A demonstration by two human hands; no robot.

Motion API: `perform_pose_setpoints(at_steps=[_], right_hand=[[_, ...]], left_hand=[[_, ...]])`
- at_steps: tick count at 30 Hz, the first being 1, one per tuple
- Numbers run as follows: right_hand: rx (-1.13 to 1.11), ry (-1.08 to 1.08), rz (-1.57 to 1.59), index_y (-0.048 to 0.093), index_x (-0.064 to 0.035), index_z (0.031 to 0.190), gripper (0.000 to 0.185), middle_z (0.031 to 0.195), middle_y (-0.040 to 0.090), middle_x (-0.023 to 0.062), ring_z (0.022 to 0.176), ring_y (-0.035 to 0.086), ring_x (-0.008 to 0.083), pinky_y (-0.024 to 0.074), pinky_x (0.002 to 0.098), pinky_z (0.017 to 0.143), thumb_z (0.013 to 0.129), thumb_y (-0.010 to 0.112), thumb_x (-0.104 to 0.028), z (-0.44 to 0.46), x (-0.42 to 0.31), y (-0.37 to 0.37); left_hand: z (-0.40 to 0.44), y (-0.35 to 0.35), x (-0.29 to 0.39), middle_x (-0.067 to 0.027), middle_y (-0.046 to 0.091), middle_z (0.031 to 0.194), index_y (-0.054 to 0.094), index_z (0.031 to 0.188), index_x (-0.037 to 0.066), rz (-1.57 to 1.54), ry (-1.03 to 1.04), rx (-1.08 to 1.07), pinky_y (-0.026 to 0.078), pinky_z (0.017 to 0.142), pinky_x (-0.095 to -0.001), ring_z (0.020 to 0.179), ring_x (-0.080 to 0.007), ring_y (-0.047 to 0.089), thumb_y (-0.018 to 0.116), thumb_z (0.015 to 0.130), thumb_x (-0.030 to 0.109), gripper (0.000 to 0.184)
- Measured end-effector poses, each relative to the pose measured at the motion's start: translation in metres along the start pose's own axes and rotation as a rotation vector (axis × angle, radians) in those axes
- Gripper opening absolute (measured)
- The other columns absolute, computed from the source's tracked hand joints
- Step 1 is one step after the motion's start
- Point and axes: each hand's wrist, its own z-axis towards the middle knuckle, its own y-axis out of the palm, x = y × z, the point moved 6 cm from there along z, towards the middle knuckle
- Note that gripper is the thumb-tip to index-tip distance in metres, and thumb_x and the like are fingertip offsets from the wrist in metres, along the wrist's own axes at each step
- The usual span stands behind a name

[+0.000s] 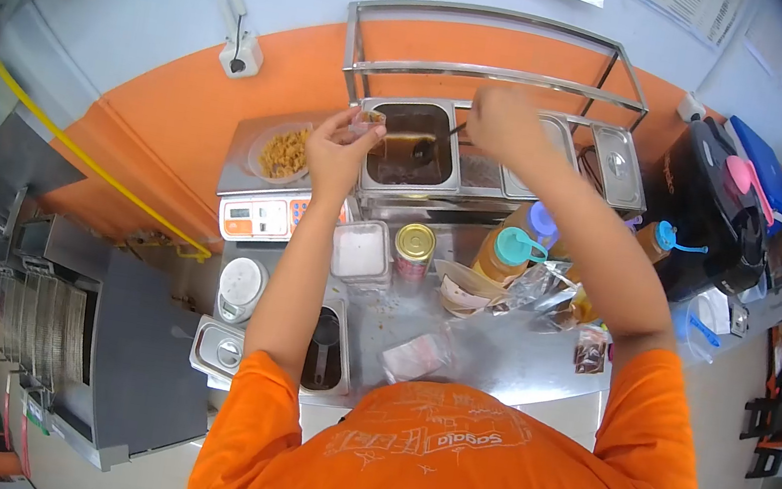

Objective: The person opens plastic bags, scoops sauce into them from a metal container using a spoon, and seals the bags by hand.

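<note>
My left hand (334, 152) is closed on a small clear plastic cup (367, 123) at the left rim of a steel food pan (402, 186). Some contents show in the cup, too small to make out. Brown liquid (395, 152) lies in the pan, and the dark bowl of a ladle (422, 150) sits in or just above it. My right hand (508, 125) is closed around the ladle's handle, up and to the right of the pan. The fingers of that hand are partly hidden from above.
Left of the pan, a bowl of yellow-brown crumbly food (283, 154) rests on a digital scale (258, 220). A can (415, 248), a clear tub (362, 251) and capped squeeze bottles (511, 250) stand in front. A steel rack (496, 80) rises behind; a black appliance (711, 201) is at right.
</note>
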Motion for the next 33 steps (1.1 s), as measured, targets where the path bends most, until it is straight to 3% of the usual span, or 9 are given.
perform_pose_setpoints(at_steps=[3, 5, 9, 11, 12, 14, 17, 26, 33], right_hand=[[-0.036, -0.021, 0.110, 0.069, 0.0052, 0.080, 0.018, 0.079, 0.067, 0.0258, 0.076, 0.066, 0.0412, 0.0531, 0.0491, 0.073, 0.076, 0.057, -0.008, -0.016, -0.003, 0.043], [0.090, -0.092, -0.097, 0.069, 0.0047, 0.085, 0.019, 0.079, 0.068, 0.0219, 0.075, 0.067, 0.0381, 0.0536, 0.0460, 0.072, 0.077, 0.059, -0.010, -0.025, -0.014, 0.050], [0.410, -0.179, -0.131, 0.067, 0.0020, 0.093, 0.021, 0.086, 0.070, 0.0153, 0.075, 0.065, 0.0306, 0.0517, 0.0411, 0.067, 0.082, 0.065, -0.016, -0.037, -0.053, 0.011], [-0.159, 0.194, 0.747, 0.067, 0.0012, 0.098, 0.022, 0.089, 0.069, 0.0105, 0.073, 0.060, 0.0185, 0.0474, 0.0316, 0.062, 0.088, 0.066, -0.019, -0.033, -0.051, 0.044], [-0.159, 0.194, 0.747, 0.067, 0.0012, 0.098, 0.022, 0.089, 0.069, 0.0105, 0.073, 0.060, 0.0185, 0.0474, 0.0316, 0.062, 0.088, 0.066, -0.019, -0.031, -0.057, 0.043], [-0.326, 0.476, 1.359, 0.069, 0.0019, 0.093, 0.020, 0.088, 0.069, 0.0107, 0.073, 0.059, 0.0162, 0.0462, 0.0296, 0.060, 0.092, 0.059, -0.015, -0.037, -0.064, 0.058], [-0.377, 0.566, 1.622, 0.069, 0.0014, 0.095, 0.021, 0.084, 0.067, 0.0066, 0.070, 0.053, 0.0110, 0.0419, 0.0256, 0.057, 0.095, 0.056, -0.015, -0.038, -0.061, 0.071], [-0.471, 0.672, 1.825, 0.067, -0.0054, 0.098, 0.018, 0.090, 0.066, 0.0027, 0.077, 0.055, 0.0105, 0.0426, 0.0239, 0.067, 0.097, 0.054, -0.019, -0.041, -0.053, 0.069], [-0.470, 0.553, 1.854, 0.064, -0.0067, 0.095, 0.015, 0.089, 0.065, 0.0014, 0.077, 0.054, 0.0091, 0.0433, 0.0242, 0.067, 0.098, 0.058, -0.021, -0.043, -0.056, 0.061]], left_hand=[[-0.002, 0.001, 0.003, -0.0197, 0.072, 0.101, 0.056, 0.121, -0.013, -0.171, -0.051, 0.008, 0.057, 0.077, -0.0279, 0.088, -0.0193, 0.071, 0.078, 0.080, 0.001, 0.048], [-0.003, 0.002, 0.003, -0.0203, 0.071, 0.104, 0.055, 0.120, -0.014, -0.278, -0.101, 0.000, 0.057, 0.081, -0.0297, 0.092, -0.0210, 0.070, 0.076, 0.081, -0.001, 0.046], [-0.003, 0.004, 0.001, -0.0203, 0.070, 0.105, 0.055, 0.120, -0.014, -0.312, -0.072, 0.010, 0.056, 0.083, -0.0300, 0.095, -0.0212, 0.070, 0.076, 0.081, -0.002, 0.045], [-0.007, 0.008, 0.008, -0.0202, 0.070, 0.106, 0.055, 0.120, -0.013, -0.379, -0.048, 0.045, 0.055, 0.085, -0.0300, 0.095, -0.0213, 0.070, 0.076, 0.081, -0.003, 0.045], [-0.009, 0.011, 0.010, -0.0202, 0.070, 0.106, 0.055, 0.120, -0.013, -0.379, -0.049, 0.045, 0.055, 0.085, -0.0300, 0.095, -0.0213, 0.070, 0.076, 0.081, -0.003, 0.045], [-0.013, 0.017, 0.013, -0.0197, 0.069, 0.108, 0.055, 0.122, -0.011, -0.412, -0.057, 0.059, 0.055, 0.085, -0.0300, 0.094, -0.0214, 0.070, 0.076, 0.081, -0.004, 0.046], [-0.018, 0.022, 0.013, -0.0163, 0.067, 0.114, 0.058, 0.122, -0.008, -0.401, -0.067, 0.036, 0.051, 0.090, -0.0332, 0.104, -0.0214, 0.066, 0.079, 0.078, -0.003, 0.049], [-0.017, 0.015, 0.016, -0.0133, 0.070, 0.109, 0.066, 0.116, -0.008, -0.557, -0.158, -0.044, 0.049, 0.091, -0.0292, 0.099, -0.0175, 0.065, 0.066, 0.090, 0.007, 0.030], [-0.018, 0.007, 0.023, -0.0134, 0.072, 0.098, 0.069, 0.108, -0.008, -0.420, -0.196, -0.062, 0.049, 0.088, -0.0277, 0.093, -0.0159, 0.066, 0.072, 0.085, 0.005, 0.028]])
